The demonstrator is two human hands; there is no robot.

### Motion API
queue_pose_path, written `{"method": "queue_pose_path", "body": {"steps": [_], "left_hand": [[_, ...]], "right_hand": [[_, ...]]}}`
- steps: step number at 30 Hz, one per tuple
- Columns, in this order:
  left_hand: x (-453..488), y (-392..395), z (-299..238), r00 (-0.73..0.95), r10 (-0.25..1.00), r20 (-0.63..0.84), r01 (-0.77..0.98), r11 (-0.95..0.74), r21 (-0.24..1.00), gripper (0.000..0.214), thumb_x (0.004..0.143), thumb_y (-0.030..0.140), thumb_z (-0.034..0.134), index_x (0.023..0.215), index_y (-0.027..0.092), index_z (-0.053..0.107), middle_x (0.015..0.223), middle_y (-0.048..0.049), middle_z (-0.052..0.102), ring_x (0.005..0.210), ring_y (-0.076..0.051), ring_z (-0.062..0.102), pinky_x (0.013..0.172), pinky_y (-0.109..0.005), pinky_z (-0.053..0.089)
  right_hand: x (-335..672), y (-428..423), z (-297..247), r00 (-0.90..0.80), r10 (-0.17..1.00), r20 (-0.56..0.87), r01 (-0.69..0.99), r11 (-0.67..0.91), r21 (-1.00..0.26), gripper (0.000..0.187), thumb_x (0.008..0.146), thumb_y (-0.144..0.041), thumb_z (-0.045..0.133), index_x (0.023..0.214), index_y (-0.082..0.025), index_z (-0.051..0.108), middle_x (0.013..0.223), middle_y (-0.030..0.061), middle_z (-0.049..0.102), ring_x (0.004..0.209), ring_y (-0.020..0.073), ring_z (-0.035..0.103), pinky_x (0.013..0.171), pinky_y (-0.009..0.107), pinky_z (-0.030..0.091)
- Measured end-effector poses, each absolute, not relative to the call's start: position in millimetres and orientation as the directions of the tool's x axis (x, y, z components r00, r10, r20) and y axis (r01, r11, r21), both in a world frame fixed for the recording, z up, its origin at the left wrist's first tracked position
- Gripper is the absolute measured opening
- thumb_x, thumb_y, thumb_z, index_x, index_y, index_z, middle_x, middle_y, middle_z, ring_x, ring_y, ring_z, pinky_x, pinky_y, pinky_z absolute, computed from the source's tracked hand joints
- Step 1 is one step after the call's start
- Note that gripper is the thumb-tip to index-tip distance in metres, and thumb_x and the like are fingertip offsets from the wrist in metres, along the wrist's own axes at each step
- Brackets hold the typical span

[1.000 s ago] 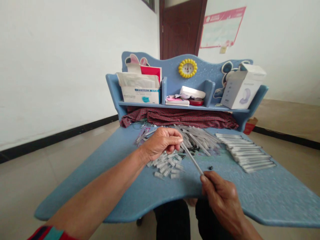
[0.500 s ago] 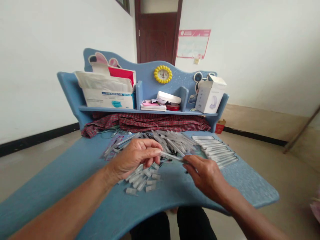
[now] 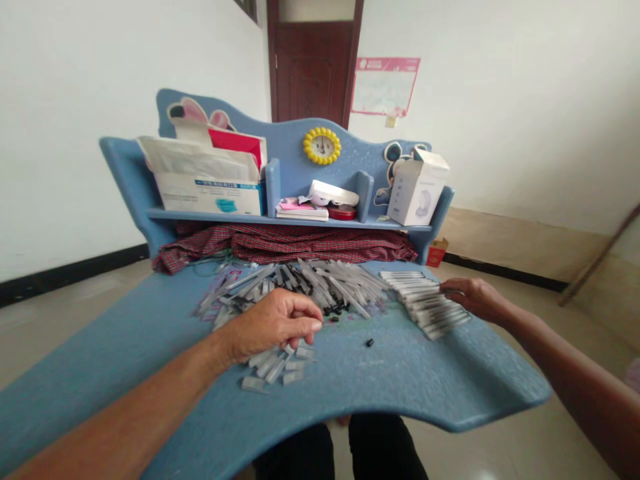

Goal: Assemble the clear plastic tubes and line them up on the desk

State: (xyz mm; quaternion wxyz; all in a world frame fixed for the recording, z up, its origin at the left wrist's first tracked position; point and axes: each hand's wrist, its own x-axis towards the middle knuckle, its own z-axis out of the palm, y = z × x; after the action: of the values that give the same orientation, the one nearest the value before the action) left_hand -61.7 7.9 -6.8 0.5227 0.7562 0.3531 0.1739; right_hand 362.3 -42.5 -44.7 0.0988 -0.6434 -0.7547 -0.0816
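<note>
— Can any writing be read here?
— Hardly. The white mask box [image 3: 210,192] on the far left of the shelf carries a blue line of print, too blurred to read.
— And the pink poster [image 3: 384,85] by the door?
— Only its pink heading band shows; the characters are illegible.

The left hand [image 3: 273,323] is curled over short clear caps [image 3: 275,367] lying on the blue table [image 3: 400,387], its fingertips pinched together. The right hand [image 3: 475,298] is laid against a neat row of tubes [image 3: 425,300]. A loose pile of tubes [image 3: 310,280] is seen between them, and a small black piece [image 3: 369,343] lies apart.
</note>
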Motion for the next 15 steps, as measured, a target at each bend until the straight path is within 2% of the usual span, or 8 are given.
{"method": "queue_pose_path", "body": {"steps": [7, 15], "left_hand": [[-63.3, 11.7, -8.7, 0.692, 0.715, -0.093, 0.357, -0.228, 0.906, 0.021, 0.069, 0.033, 0.064, 0.079, 0.014, 0.065, 0.061, -0.0004, 0.065, 0.044, -0.007, 0.048, 0.043, -0.016, 0.037], [-65.4, 13.2, -9.1, 0.686, 0.725, -0.067, 0.342, -0.239, 0.909, 0.020, 0.068, 0.031, 0.064, 0.077, 0.013, 0.067, 0.061, -0.0002, 0.064, 0.044, -0.006, 0.048, 0.043, -0.016, 0.037]], "right_hand": [[367.4, -32.7, -48.5, -0.153, 0.963, 0.224, 0.986, 0.135, 0.095, 0.026, 0.086, -0.020, 0.044, 0.096, -0.021, 0.068, 0.100, 0.0067, 0.069, 0.088, 0.0188, 0.064, 0.073, 0.026, 0.046], [370.7, -28.0, -60.8, -0.144, 0.943, 0.300, 0.979, 0.091, 0.182, 0.031, 0.083, -0.018, 0.047, 0.108, -0.020, 0.066, 0.106, 0.0102, 0.067, 0.092, 0.0210, 0.063, 0.073, 0.028, 0.047]]}}
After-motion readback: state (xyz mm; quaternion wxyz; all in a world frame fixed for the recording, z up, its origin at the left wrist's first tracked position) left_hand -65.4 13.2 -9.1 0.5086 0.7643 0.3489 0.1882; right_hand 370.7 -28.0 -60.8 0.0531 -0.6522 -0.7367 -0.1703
